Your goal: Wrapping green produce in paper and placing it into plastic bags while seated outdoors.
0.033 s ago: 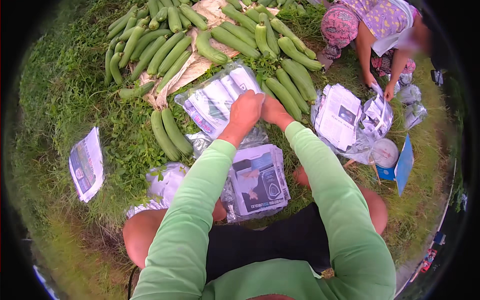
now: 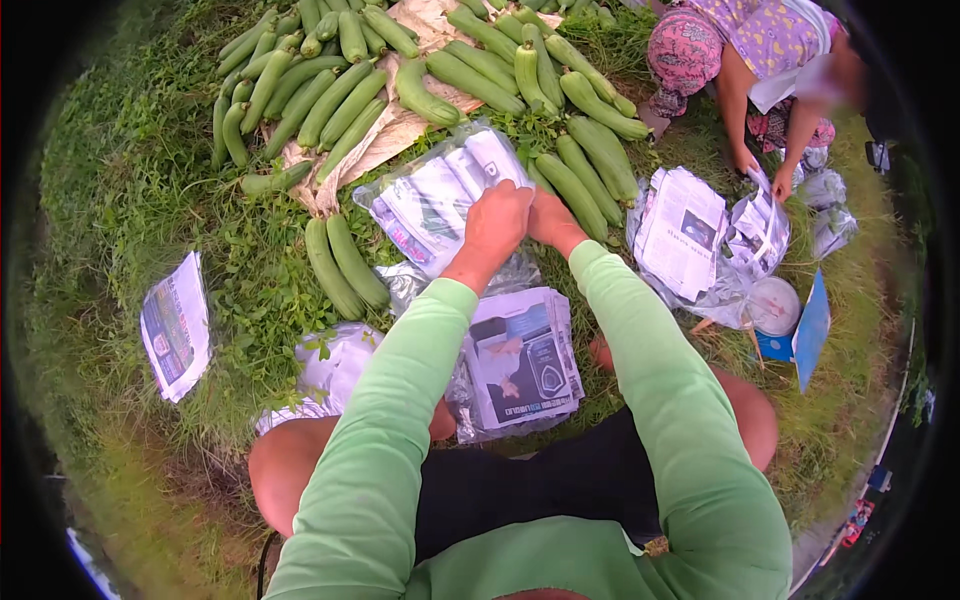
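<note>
In front of me on the grass lies a clear plastic bag (image 2: 425,205) with newspaper-wrapped bundles inside. My left hand (image 2: 498,222) and my right hand (image 2: 550,216) meet at its right-hand end, both closed. They seem to grip the gathered plastic there, though the fingers are mostly hidden from above. Nearer to me, between my legs, a stack of folded newspapers (image 2: 522,360) rests on crumpled clear plastic (image 2: 470,415). More loose plastic (image 2: 402,285) shows just under the bag's near side.
Many long green gourds (image 2: 330,110) lie beyond on a tan cloth (image 2: 400,140). Two more gourds (image 2: 345,265) are left of the bag. A co-worker (image 2: 740,80) handles newspaper at the far right, near another newspaper stack (image 2: 680,230) and a blue box (image 2: 810,330). Folded newspaper (image 2: 176,325) sits far left.
The whole view has shifted very slightly. Both hands keep the same closed pose at the bag's end.
</note>
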### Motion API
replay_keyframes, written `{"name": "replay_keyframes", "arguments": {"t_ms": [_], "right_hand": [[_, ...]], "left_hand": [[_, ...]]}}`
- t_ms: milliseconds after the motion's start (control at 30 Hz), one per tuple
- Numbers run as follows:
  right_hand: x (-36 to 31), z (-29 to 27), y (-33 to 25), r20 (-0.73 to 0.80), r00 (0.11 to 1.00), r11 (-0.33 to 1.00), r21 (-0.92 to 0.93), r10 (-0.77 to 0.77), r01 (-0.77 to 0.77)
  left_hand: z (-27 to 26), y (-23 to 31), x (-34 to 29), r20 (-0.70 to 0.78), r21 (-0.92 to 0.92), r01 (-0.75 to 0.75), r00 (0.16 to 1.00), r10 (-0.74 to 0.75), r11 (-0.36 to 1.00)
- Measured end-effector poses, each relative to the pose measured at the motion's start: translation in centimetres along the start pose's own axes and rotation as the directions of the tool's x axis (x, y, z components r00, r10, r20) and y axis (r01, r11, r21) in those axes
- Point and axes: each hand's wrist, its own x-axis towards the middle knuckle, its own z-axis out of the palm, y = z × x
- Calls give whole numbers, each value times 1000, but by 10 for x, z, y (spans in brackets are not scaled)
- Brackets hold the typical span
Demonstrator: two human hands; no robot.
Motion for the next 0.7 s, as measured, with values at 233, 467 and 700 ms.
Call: {"name": "replay_keyframes", "arguments": {"t_ms": [233, 467, 700], "right_hand": [[33, 18, 60, -71, 997, 994, -109, 2, -10], [-48, 24, 70, -121, 992, 999, -36, -28, 24], [-106, 22, 127, -112, 994, 993, -114, 13, -26]], "left_hand": [[15, 8, -8, 126, -88, 14, 992, -2, 996], [-49, -123, -32, -561, -31, 432, 739, -373, 902], [-81, -242, -157, -300, -155, 971, 128, -945, 181]]}}
